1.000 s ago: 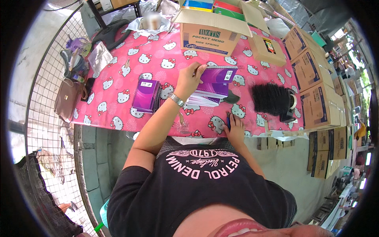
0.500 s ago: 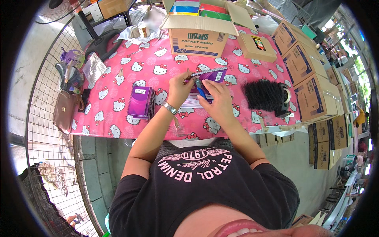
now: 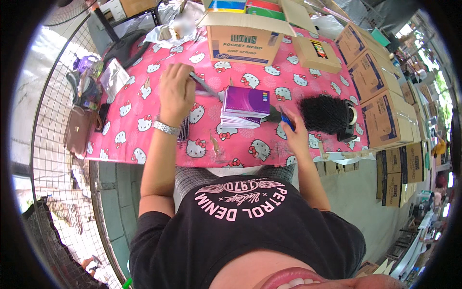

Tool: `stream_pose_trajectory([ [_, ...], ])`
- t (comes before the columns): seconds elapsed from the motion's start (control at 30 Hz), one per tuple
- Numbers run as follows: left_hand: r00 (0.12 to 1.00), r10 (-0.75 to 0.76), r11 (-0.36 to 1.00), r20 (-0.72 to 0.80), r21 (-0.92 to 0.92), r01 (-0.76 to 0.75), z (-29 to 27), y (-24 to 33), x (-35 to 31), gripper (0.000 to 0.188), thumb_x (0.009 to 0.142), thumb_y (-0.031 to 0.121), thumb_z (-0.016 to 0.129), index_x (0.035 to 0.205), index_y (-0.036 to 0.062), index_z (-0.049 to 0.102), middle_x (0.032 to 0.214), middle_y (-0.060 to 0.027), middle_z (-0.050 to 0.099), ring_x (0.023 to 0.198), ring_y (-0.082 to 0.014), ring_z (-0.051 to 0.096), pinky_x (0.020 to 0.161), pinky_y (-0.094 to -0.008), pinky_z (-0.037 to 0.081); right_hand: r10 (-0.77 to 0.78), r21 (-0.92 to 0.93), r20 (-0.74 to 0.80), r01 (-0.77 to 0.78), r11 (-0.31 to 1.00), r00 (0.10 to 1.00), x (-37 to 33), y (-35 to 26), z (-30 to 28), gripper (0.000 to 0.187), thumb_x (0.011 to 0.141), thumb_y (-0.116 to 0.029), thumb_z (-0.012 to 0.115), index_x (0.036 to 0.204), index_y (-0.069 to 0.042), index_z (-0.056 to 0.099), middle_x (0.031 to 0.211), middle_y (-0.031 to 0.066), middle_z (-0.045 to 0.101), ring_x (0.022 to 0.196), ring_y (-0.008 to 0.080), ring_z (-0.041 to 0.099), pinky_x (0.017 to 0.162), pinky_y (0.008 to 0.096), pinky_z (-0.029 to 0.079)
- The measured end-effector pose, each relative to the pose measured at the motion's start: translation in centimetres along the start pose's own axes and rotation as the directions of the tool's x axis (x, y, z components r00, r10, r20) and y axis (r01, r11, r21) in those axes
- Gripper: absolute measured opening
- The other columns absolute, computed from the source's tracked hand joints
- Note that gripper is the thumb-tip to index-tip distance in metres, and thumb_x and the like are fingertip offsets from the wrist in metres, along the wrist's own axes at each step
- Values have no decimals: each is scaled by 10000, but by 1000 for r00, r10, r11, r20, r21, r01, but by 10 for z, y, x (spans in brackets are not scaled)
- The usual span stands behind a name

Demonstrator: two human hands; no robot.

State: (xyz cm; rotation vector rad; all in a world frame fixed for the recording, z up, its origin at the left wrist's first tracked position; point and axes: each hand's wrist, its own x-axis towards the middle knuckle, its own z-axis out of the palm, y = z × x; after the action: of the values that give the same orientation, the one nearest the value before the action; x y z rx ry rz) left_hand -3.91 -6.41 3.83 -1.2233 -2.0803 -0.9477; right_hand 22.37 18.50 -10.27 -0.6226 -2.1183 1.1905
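My left hand (image 3: 177, 91) is closed on a spiral notebook (image 3: 204, 84), seen nearly edge-on and blurred, raised over the table left of the middle stack. Beneath that wrist lies a stack of finished spiral notebooks (image 3: 184, 129), mostly hidden by my forearm. In front of me stands a stack of purple-covered notebooks (image 3: 246, 102) with white page edges. To its right, my right hand (image 3: 298, 137) grips blue-handled pliers (image 3: 287, 123), their jaws pointing up and away from me.
A pile of black spiral wires (image 3: 322, 115) lies at the right beside a tape dispenser (image 3: 347, 120). An open carton (image 3: 245, 44) of colourful notebooks and a smaller box (image 3: 316, 54) stand at the back. Stacked cartons (image 3: 380, 98) line the right edge; a brown pouch (image 3: 79, 131) sits far left.
My hands have parted. The left has carried the spiral notebook left, off the middle stack and over the left stack; the right has drawn the pliers right and toward me.
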Motion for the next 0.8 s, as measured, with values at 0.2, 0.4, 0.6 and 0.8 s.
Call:
stream_pose_trajectory([
  [0.2, 655, -454, 844, 604, 526, 100, 26, -92, -49, 194, 825, 121, 573, 1002, 73, 637, 1023, -125, 636, 1047, -318, 585, 926, -456, 455, 115, -544, 316, 80, 835, 942, -27, 82, 2, 507, 739, -255, 748, 1170, -26, 612, 1154, 226, 610, 1116, 417, 570, 949, 493, 461],
  [0.4, 871, -299, 885, 390, 454, 100, 47, -107, -90, 340, 826, 140, 622, 1165, 123, 598, 1265, -98, 591, 1201, -306, 518, 994, -463, 425, -205, -859, -71, 45, 511, 976, 73, 110, -27, 228, 815, -219, 684, 981, -64, 661, 961, 150, 615, 953, 345, 591, 810, 457, 499],
  [0.6, 890, 121, 990, 441, -115, -78, 78, 7, -53, 267, 836, 198, 671, 1071, 72, 670, 1258, -103, 600, 1212, -287, 523, 1007, -432, 430, 49, -981, 148, 140, 131, 988, 101, 137, -22, 184, 897, -169, 513, 959, -86, 664, 978, 73, 648, 991, 254, 617, 826, 416, 500],
  [0.8, 772, 362, 921, 522, -69, -384, 111, 59, -56, 226, 835, 134, 628, 1047, 70, 672, 1098, -74, 649, 997, -266, 624, 844, -385, 522, -53, -984, 173, 175, 35, 983, 104, 135, -24, 185, 892, -189, 512, 877, -124, 685, 867, 47, 687, 896, 223, 649, 795, 403, 452],
])
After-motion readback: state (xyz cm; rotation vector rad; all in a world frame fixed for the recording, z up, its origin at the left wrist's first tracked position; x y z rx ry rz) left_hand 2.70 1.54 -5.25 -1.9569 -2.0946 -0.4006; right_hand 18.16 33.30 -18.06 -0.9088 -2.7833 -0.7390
